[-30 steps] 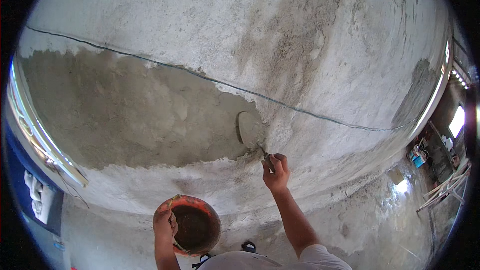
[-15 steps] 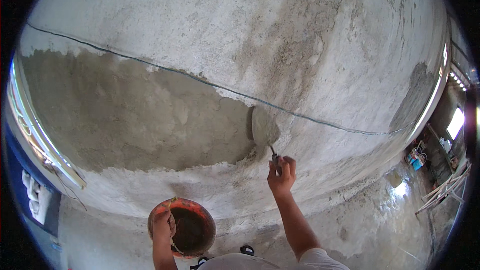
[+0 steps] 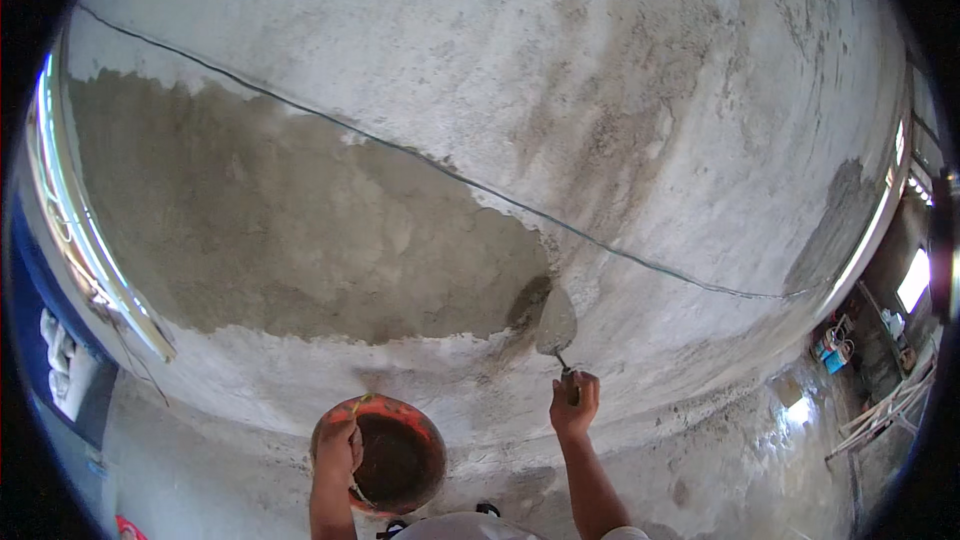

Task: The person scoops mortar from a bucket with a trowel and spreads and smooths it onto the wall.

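My right hand is closed round the handle of a trowel, its blade pointing up at the wall. The blade is by the right end of a patch of wet grey mortar spread over the pale rough wall; whether it touches is hard to tell. Low on the left, my left hand grips an orange bucket by its rim or its cord-like handle. Dark grey mortar lies inside the bucket.
A thin dark cable slants across the wall above the mortar. Several pale poles and some blue-and-white containers stand on the right. White bundles lie at the far left. My shoes show on the concrete floor.
The trowel has come down and its blade has turned more upright, away from the upper mortar edge. My right hand has lowered with it. My left hand still holds the bucket.
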Demonstrator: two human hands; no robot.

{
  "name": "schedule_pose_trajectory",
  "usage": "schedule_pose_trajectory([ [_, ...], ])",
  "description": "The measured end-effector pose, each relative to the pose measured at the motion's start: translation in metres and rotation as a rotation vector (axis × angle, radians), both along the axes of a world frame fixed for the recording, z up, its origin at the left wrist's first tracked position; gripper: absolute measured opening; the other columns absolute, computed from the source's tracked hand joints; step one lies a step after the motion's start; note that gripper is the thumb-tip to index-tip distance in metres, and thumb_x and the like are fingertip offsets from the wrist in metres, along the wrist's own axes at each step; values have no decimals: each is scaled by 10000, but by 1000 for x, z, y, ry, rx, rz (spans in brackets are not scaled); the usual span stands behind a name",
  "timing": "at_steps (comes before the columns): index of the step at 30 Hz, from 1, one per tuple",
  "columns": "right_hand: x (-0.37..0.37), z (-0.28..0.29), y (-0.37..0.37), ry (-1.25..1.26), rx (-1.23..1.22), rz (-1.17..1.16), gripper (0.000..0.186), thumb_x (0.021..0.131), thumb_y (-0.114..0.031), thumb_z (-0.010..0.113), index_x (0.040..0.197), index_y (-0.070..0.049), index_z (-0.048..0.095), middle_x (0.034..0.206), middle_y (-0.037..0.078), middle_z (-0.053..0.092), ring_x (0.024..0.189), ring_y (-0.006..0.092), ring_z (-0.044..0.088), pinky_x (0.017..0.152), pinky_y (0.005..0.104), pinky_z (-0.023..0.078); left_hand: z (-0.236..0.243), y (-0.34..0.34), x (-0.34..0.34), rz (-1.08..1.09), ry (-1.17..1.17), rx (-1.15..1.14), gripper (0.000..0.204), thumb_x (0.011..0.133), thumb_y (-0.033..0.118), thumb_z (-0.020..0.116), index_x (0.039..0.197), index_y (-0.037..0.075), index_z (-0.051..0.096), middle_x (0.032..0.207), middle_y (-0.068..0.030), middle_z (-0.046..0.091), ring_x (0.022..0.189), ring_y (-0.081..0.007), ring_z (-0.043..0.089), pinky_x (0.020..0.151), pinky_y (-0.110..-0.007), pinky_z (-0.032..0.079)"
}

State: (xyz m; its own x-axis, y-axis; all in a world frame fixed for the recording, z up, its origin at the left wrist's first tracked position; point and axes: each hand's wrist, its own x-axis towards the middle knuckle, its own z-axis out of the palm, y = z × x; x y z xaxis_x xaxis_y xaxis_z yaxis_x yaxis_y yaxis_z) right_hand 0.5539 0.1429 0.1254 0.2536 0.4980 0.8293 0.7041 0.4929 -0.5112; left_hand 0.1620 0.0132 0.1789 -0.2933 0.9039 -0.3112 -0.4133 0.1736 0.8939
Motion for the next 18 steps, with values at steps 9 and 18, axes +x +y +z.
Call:
schedule_pose_trajectory([
  [9,-26,27,57,-96,-9,43,290,805,-15,761,1056,-55,621,1028,169,600,870,368,632,687,427,536,-30,3,-20,-29,-64,35,292,994,189,565,1255,59,557,567,-27,458,356,-152,373,282,-306,281],
  [18,-36,-75,-44,-67,-202,57,299,790,-42,770,1014,-32,571,1004,187,588,881,398,604,717,459,519,-3,-25,-45,28,25,-38,485,1026,378,536,610,145,450,473,10,367,313,-145,329,311,-298,203],
])
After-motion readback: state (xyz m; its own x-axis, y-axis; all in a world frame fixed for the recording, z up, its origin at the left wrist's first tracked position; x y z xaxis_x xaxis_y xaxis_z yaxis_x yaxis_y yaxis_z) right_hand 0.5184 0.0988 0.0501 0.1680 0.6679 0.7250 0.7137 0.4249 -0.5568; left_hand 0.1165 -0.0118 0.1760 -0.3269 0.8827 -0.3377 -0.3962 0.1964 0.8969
